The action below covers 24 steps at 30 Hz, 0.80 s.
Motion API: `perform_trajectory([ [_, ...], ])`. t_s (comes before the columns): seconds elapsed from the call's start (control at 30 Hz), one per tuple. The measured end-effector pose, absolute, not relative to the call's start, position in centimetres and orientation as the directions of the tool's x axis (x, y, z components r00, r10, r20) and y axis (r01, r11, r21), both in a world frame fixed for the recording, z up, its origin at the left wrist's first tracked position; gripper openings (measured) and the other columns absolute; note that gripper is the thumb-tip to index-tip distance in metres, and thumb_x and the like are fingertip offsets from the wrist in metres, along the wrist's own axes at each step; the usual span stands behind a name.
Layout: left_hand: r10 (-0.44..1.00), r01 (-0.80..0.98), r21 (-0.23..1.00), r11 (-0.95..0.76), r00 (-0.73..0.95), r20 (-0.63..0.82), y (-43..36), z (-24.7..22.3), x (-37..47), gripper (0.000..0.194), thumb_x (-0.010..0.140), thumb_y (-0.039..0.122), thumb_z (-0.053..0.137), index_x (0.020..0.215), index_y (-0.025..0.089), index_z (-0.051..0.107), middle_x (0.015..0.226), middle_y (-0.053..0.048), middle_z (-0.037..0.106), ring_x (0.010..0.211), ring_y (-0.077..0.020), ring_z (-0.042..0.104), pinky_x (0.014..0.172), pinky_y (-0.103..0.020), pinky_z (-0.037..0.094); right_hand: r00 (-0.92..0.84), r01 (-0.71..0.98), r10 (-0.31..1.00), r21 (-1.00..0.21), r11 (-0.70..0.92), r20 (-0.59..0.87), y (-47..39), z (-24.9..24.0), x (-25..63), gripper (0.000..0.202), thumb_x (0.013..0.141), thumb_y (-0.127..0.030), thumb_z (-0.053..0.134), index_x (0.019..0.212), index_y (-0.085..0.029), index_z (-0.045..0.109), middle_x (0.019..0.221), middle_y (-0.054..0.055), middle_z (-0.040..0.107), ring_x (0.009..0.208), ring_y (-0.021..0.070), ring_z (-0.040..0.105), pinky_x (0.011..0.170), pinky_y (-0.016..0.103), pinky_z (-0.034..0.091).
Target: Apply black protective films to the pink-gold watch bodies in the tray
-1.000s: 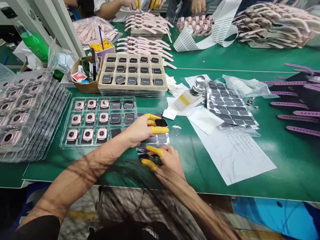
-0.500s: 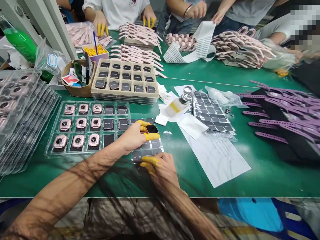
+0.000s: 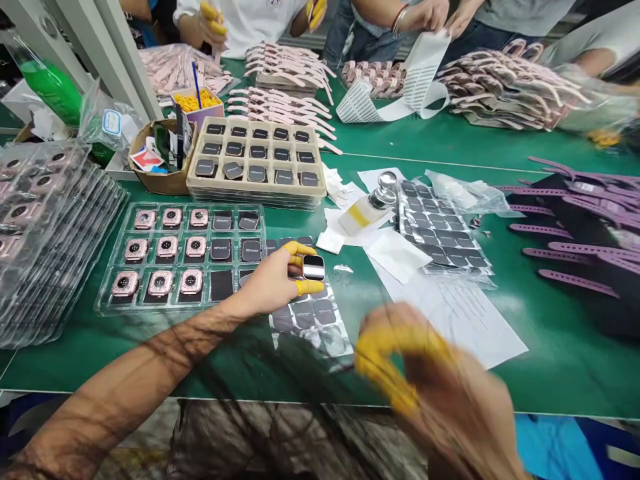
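Over the dark-square sheet (image 3: 305, 313) on the worktop (image 3: 430, 143), my left hand (image 3: 273, 280) had its grip closed on a watch (image 3: 314, 267) by its edges, probably avoiding smudges; right hand (image 3: 440, 373) was blurred, couldn't tell its grip.

Head-worn view | forward and down | close above green bench (image 3: 390, 143)

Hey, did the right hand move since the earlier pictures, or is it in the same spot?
Yes. The right hand has moved rightward, farther from the clear tray.
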<state>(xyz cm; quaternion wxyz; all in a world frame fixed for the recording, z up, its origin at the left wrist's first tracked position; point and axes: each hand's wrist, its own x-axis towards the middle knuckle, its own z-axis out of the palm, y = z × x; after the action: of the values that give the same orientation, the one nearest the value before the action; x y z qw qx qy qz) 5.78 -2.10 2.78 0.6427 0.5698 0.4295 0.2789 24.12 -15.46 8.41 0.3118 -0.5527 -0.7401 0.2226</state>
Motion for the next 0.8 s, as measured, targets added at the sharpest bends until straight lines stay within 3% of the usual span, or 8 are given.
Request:
perform_trajectory([
  [0.07, 0.860, 0.178, 0.976, 0.128, 0.470, -0.199, -1.9, 2.9, 5.3, 0.051, 0.073, 0.017, 0.084, 0.120, 0.021, 0.065, 0.104, -0.006, 0.074, 0.087, -0.0188, 0.070, 0.078, -0.033, 0.057, 0.015, 0.443, 0.999, -0.896, 0.032, 0.043, -10.0, 7.5, 25.2, 0.006, 0.085, -0.038, 0.072, 0.090, -0.035, 0.074, 0.095, 0.003, 0.077, 0.087, 0.0255, 0.071, 0.078, 0.042, 0.060],
  [0.1, 0.869, 0.208, 0.972, 0.109, 0.454, -0.195, -1.8, 3.0, 5.0, 0.052, 0.074, 0.018, 0.084, 0.122, 0.021, 0.065, 0.100, -0.005, 0.075, 0.085, -0.0191, 0.071, 0.077, -0.033, 0.058, 0.085, 0.310, 0.996, -0.950, -0.029, -0.003, -7.4, 6.6, 25.4, 0.015, 0.081, -0.044, 0.076, 0.085, -0.031, 0.073, 0.090, 0.003, 0.076, 0.085, 0.0235, 0.070, 0.078, 0.039, 0.059],
  [0.23, 0.879, 0.326, 0.942, 0.082, 0.422, -0.223, -1.3, 3.2, 4.5, 0.058, 0.072, 0.018, 0.086, 0.126, 0.022, 0.067, 0.080, -0.001, 0.075, 0.078, -0.0209, 0.075, 0.073, -0.032, 0.060, 0.075, 0.011, 0.979, -0.981, -0.191, -0.190, -2.3, 2.9, 24.5, 0.038, 0.063, -0.050, 0.090, 0.082, -0.022, 0.071, 0.083, 0.001, 0.071, 0.081, 0.0184, 0.066, 0.073, 0.032, 0.057],
  [0.43, 0.855, 0.395, 0.917, 0.048, 0.458, -0.242, -1.3, 3.2, 4.9, 0.057, 0.073, 0.020, 0.085, 0.127, 0.022, 0.068, 0.072, 0.003, 0.074, 0.071, -0.0186, 0.075, 0.072, -0.029, 0.059, 0.049, -0.037, 0.968, -0.969, -0.246, -0.248, -4.2, 1.4, 23.3, 0.035, 0.064, -0.044, 0.092, 0.083, -0.022, 0.073, 0.083, 0.001, 0.073, 0.079, 0.0177, 0.066, 0.070, 0.029, 0.056],
  [0.8, 0.857, 0.404, 0.913, 0.061, 0.448, -0.256, -1.5, 3.1, 4.9, 0.055, 0.073, 0.020, 0.085, 0.125, 0.023, 0.069, 0.070, 0.003, 0.074, 0.069, -0.0205, 0.074, 0.068, -0.031, 0.055, 0.112, -0.004, 0.961, -0.967, -0.254, -0.253, -4.2, 1.8, 22.9, 0.040, 0.065, -0.050, 0.091, 0.084, -0.021, 0.071, 0.082, 0.002, 0.073, 0.075, 0.0177, 0.067, 0.067, 0.030, 0.056],
])
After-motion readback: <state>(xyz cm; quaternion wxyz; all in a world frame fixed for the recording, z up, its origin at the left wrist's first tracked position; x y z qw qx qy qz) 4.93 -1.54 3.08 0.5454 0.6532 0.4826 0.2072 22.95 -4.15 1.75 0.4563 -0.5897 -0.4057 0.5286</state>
